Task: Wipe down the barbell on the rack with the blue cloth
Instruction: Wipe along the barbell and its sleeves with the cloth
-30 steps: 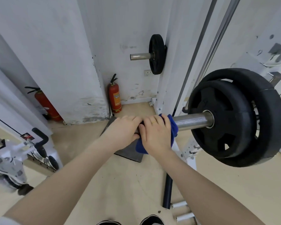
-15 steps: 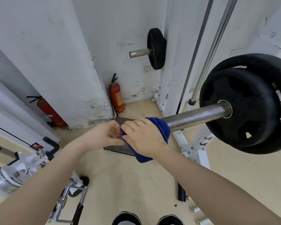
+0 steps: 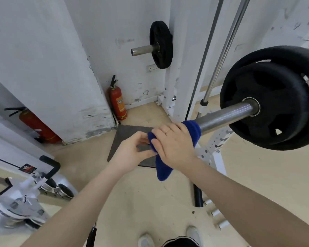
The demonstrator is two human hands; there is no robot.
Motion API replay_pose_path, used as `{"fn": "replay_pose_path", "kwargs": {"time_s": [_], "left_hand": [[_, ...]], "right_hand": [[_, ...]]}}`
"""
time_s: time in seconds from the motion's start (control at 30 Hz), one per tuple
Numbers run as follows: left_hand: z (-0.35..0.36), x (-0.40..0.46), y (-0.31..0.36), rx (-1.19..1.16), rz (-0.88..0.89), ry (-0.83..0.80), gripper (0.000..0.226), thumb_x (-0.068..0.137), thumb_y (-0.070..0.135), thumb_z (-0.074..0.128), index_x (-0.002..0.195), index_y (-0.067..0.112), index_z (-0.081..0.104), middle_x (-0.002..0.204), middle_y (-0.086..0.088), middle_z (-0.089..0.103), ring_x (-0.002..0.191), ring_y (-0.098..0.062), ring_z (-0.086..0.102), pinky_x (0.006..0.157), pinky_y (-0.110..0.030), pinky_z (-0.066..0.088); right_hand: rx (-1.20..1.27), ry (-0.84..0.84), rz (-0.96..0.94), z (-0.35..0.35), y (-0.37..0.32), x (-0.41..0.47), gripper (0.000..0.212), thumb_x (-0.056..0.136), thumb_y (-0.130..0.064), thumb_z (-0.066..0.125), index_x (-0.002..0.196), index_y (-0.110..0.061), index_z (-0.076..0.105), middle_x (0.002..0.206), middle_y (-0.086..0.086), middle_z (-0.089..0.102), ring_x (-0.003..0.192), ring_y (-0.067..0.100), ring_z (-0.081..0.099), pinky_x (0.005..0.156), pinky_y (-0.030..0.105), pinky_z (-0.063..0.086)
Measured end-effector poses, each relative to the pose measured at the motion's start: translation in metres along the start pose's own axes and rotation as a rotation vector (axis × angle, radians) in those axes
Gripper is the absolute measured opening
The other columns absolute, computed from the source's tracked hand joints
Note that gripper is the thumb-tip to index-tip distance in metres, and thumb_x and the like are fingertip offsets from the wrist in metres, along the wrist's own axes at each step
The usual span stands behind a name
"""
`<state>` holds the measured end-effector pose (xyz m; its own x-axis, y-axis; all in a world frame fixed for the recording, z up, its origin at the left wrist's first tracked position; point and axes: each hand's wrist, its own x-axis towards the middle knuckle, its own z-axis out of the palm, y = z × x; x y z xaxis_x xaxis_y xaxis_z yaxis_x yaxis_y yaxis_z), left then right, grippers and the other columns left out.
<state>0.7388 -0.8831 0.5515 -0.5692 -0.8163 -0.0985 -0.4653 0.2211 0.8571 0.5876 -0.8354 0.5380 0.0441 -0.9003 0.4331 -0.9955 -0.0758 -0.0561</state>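
Observation:
The barbell's steel sleeve (image 3: 225, 115) runs from the black weight plates (image 3: 275, 111) on the right toward the middle of the view. A blue cloth (image 3: 193, 128) is wrapped over the sleeve's free end, with a tail hanging down below. My right hand (image 3: 175, 145) grips the cloth around that end from above. My left hand (image 3: 132, 150) is just left of it, fingertips touching the cloth's edge at the bar's tip. The tip itself is hidden under cloth and hands.
The white rack upright (image 3: 178, 68) and a chrome guide rod (image 3: 223, 50) stand behind the bar. A small plate on a peg (image 3: 161, 44) hangs higher up. Two red fire extinguishers (image 3: 118, 102) lean at the wall. A dark floor mat (image 3: 130, 139) lies below; other equipment (image 3: 16, 205) sits at left.
My hands and the cloth have slid along the sleeve away from the plates to its free end. More bare steel shows. My left hand has loosened from the bar.

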Motion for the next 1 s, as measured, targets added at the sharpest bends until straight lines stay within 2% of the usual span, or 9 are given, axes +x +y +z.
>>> {"fn": "replay_pose_path", "kwargs": {"time_s": [0.1, 0.2, 0.37, 0.47, 0.6, 0.7, 0.8, 0.9, 1.0], "left_hand": [[0.001, 0.001, -0.004, 0.011, 0.036, -0.003, 0.027, 0.076, 0.021, 0.071, 0.097, 0.028, 0.055, 0.092, 0.020, 0.061, 0.084, 0.014, 0.057, 0.071, -0.001, 0.042], [0.002, 0.002, -0.006, 0.037, 0.058, 0.003, 0.029, 0.077, 0.026, 0.072, 0.101, 0.023, 0.055, 0.092, 0.019, 0.060, 0.088, 0.008, 0.055, 0.069, -0.002, 0.041], [0.000, 0.003, -0.005, 0.054, 0.042, -0.014, 0.030, 0.077, 0.025, 0.071, 0.100, 0.022, 0.053, 0.091, 0.018, 0.058, 0.089, 0.005, 0.054, 0.066, -0.011, 0.040], [0.001, 0.003, -0.005, 0.048, 0.025, 0.001, 0.029, 0.076, 0.022, 0.071, 0.100, 0.020, 0.055, 0.089, 0.017, 0.059, 0.088, 0.003, 0.054, 0.068, -0.010, 0.040], [0.003, 0.004, -0.006, 0.025, -0.014, 0.015, 0.030, 0.073, 0.021, 0.072, 0.100, 0.019, 0.057, 0.089, 0.014, 0.062, 0.087, -0.003, 0.056, 0.068, -0.012, 0.040], [0.003, 0.005, -0.003, 0.023, -0.035, 0.014, 0.030, 0.072, 0.022, 0.072, 0.098, 0.017, 0.058, 0.087, 0.013, 0.063, 0.085, -0.005, 0.058, 0.066, -0.013, 0.041], [0.002, 0.006, 0.000, 0.003, -0.035, 0.004, 0.028, 0.072, 0.021, 0.072, 0.097, 0.018, 0.059, 0.086, 0.014, 0.063, 0.084, -0.005, 0.059, 0.066, -0.014, 0.042], [0.003, 0.004, 0.001, -0.005, -0.048, 0.014, 0.027, 0.074, 0.025, 0.072, 0.097, 0.021, 0.057, 0.087, 0.014, 0.062, 0.085, -0.002, 0.058, 0.067, -0.014, 0.042], [0.006, 0.005, 0.002, -0.077, -0.103, 0.017, 0.027, 0.073, 0.024, 0.072, 0.093, 0.023, 0.054, 0.087, 0.011, 0.062, 0.085, -0.009, 0.059, 0.073, -0.022, 0.046]], "right_hand": [[-0.011, 0.059, -0.139, 0.008, 0.001, -0.002, 0.041, 0.091, -0.037, 0.034, 0.098, -0.013, 0.068, 0.093, 0.001, 0.069, 0.079, 0.022, 0.063, 0.081, 0.036, 0.040], [-0.023, 0.018, -0.159, 0.002, 0.007, 0.008, 0.041, 0.089, -0.038, 0.034, 0.088, -0.014, 0.068, 0.076, -0.001, 0.068, 0.064, 0.020, 0.062, 0.070, 0.031, 0.045], [0.064, -0.407, -0.038, -0.015, 0.006, 0.042, 0.044, 0.095, -0.045, 0.027, 0.078, -0.021, 0.059, 0.058, -0.007, 0.049, 0.058, 0.015, 0.050, 0.058, 0.031, 0.044], [0.115, -0.650, 0.029, -0.016, 0.012, 0.064, 0.045, 0.097, -0.042, 0.028, 0.064, -0.021, 0.050, 0.063, -0.002, 0.050, 0.061, 0.016, 0.047, 0.058, 0.032, 0.039], [0.243, -0.888, 0.169, -0.012, 0.015, 0.079, 0.038, 0.095, -0.042, 0.033, 0.065, -0.025, 0.050, 0.074, 0.000, 0.055, 0.070, 0.017, 0.049, 0.065, 0.032, 0.037], [0.168, -0.738, 0.088, -0.019, 0.011, 0.070, 0.044, 0.097, -0.038, 0.029, 0.059, -0.023, 0.045, 0.060, -0.003, 0.048, 0.057, 0.014, 0.043, 0.056, 0.031, 0.034], [0.024, -0.174, -0.056, -0.013, 0.010, 0.027, 0.038, 0.094, -0.034, 0.030, 0.071, -0.018, 0.057, 0.060, -0.006, 0.052, 0.055, 0.016, 0.046, 0.061, 0.033, 0.042], [-0.030, 0.133, -0.112, 0.013, 0.024, -0.021, 0.041, 0.097, -0.036, 0.028, 0.111, -0.009, 0.056, 0.105, 0.009, 0.068, 0.100, 0.026, 0.056, 0.095, 0.041, 0.039], [-0.081, 0.182, -0.233, 0.026, 0.044, -0.028, 0.046, 0.099, -0.041, 0.023, 0.122, -0.010, 0.047, 0.117, 0.013, 0.065, 0.116, 0.026, 0.047, 0.102, 0.041, 0.033]]}}
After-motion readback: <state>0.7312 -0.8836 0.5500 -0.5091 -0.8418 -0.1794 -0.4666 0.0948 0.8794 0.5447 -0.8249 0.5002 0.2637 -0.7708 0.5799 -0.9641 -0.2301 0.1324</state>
